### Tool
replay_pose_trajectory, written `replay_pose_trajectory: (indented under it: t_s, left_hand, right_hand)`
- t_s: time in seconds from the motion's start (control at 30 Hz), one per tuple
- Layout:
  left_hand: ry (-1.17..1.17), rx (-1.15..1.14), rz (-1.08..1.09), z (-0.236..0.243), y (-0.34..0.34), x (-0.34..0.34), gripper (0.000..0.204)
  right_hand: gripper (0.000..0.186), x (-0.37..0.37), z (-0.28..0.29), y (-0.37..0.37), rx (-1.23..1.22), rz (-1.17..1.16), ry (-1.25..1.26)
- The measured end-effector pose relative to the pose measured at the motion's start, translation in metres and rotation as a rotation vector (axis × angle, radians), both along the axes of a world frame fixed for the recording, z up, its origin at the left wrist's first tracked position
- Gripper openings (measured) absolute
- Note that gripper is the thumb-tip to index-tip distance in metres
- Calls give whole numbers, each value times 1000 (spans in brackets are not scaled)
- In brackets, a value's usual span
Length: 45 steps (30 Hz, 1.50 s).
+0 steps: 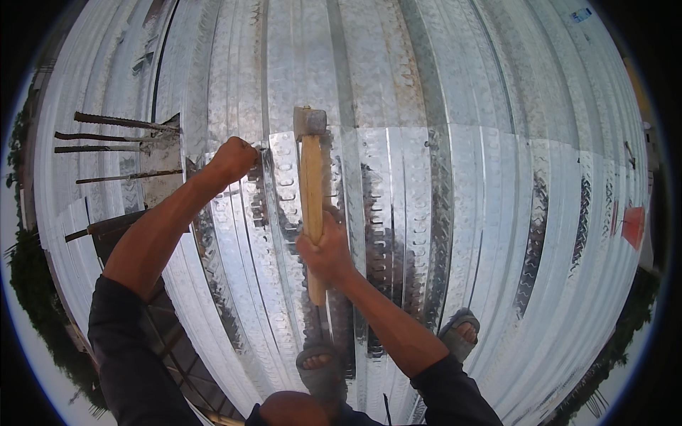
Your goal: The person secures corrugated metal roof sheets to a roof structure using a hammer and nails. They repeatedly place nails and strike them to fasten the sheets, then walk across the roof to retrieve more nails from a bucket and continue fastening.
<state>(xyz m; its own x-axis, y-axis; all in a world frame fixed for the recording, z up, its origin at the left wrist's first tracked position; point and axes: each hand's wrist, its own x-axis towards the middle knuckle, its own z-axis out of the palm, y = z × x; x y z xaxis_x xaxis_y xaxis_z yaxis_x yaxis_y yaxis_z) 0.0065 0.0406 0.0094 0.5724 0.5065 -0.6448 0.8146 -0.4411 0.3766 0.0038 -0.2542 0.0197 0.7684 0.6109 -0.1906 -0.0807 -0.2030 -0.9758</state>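
— What do I have in the right hand [325,250]?

— I see it closed around the wooden handle of a hammer [311,177], gripping low on the shaft. The hammer stands almost straight up toward twelve o'clock, its grey metal head at the top, over the corrugated metal decking [462,177].

— And the left hand [233,160]?

— It sits at about ten o'clock from the right one, closed into a fist. Something small and thin seems pinched at its right edge, against the sheet; I cannot tell what it is. The hammer head is near it, at its three o'clock, and apart from it.

— What lies around us?

— The shiny ribbed decking fills nearly the whole view. At nine o'clock, rusty ribbed steel bars [117,135] stick out to the left from a grey concrete stub. At six o'clock I see two feet in grey sandals [458,334] standing on the sheet. Far out at three o'clock a small red patch [632,224] lies on the metal.
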Motion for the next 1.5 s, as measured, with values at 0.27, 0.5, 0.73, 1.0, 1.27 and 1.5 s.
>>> replay_pose_trajectory:
  t_s: [0.27, 0.5, 0.73, 1.0, 1.27, 1.5]
  left_hand:
    - [38, 476, -921, 30, 1, 5, 14]
    - [58, 500, -892, 39, -39, 28, 18]
    - [-69, 365, -510, 26, -29, 31, 26]
    - [-35, 314, -495, 5, -8, 24, 26]
    - [-31, 287, -424, 10, -25, 23, 25]
    - [17, 260, -614, 17, -8, 32, 24]
  right_hand:
    - [33, 2, -3, -1, -37, 51, 70]
    - [27, -1, -13, -5, 0, 74, 210]
    - [25, -3, -8, -1, 105, 22, 359]
    - [25, -2, -5, 0, 98, 55, 312]
    - [26, -1, -8, -5, 87, 36, 263]
    - [28, -3, -24, -6, 107, 27, 237]
